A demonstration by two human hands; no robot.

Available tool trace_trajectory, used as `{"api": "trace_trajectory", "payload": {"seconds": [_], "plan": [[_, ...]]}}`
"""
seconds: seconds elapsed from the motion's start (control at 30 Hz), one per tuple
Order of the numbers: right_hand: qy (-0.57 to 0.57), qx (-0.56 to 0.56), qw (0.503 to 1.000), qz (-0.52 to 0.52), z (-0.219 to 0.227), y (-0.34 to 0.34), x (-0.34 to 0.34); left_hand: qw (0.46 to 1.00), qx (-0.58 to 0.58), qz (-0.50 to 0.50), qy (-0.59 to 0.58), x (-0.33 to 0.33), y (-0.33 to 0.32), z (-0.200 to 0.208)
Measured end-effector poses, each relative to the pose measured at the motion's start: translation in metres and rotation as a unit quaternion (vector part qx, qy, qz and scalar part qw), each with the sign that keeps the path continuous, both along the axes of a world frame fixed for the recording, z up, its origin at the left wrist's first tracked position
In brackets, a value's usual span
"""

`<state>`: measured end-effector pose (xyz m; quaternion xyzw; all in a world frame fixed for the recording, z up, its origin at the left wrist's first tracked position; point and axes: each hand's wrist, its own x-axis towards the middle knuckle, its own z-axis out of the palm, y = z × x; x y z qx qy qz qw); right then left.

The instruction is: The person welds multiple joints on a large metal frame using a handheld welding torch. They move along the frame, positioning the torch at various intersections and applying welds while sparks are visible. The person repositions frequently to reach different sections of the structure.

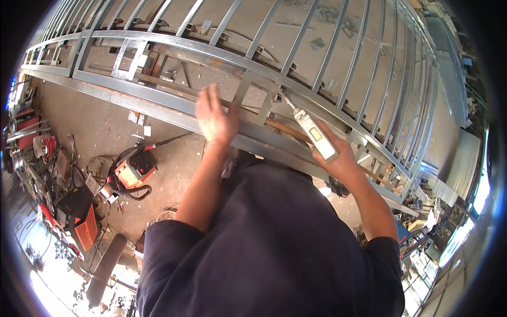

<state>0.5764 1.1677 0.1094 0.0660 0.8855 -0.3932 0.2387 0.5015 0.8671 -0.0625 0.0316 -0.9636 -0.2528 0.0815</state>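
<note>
A long frame of silvery metal tubing (153, 101) lies across in front of me, with a row of parallel bars on its far side. Wrapped around a white, boxy welding gun (317, 134) is my right hand (340, 158). The gun's thin metal nozzle points up and left, its tip at or very near a short upright piece (272, 103) between two rails; contact cannot be made out. My left hand (215, 117) is over the near rail, fingers stretched out and holding nothing, slightly blurred. Whether its palm touches the rail is unclear.
On the floor at left stands an orange and black machine (136, 168) with a thick black hose. Cables, tools and another orange-black unit (84, 232) crowd the far left. Scrap pieces (317, 44) lie beyond the bars. Corrugated sheets (462, 164) stand at right.
</note>
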Motion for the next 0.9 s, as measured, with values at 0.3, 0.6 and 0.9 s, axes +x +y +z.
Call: {"api": "trace_trajectory", "payload": {"seconds": [0.3,0.6,0.9], "plan": [[-0.166,-0.184,0.963,0.105,-0.033,0.015,-0.083,0.797,0.231,0.554,-0.07,0.003,-0.02,-0.037],[-0.292,-0.315,0.9,0.079,-0.097,0.006,-0.116,0.765,0.155,0.6,-0.175,-0.017,-0.008,-0.017],[-0.31,-0.357,0.878,0.067,-0.111,0.005,-0.118,0.75,0.118,0.616,-0.209,-0.024,-0.002,-0.011]]}}
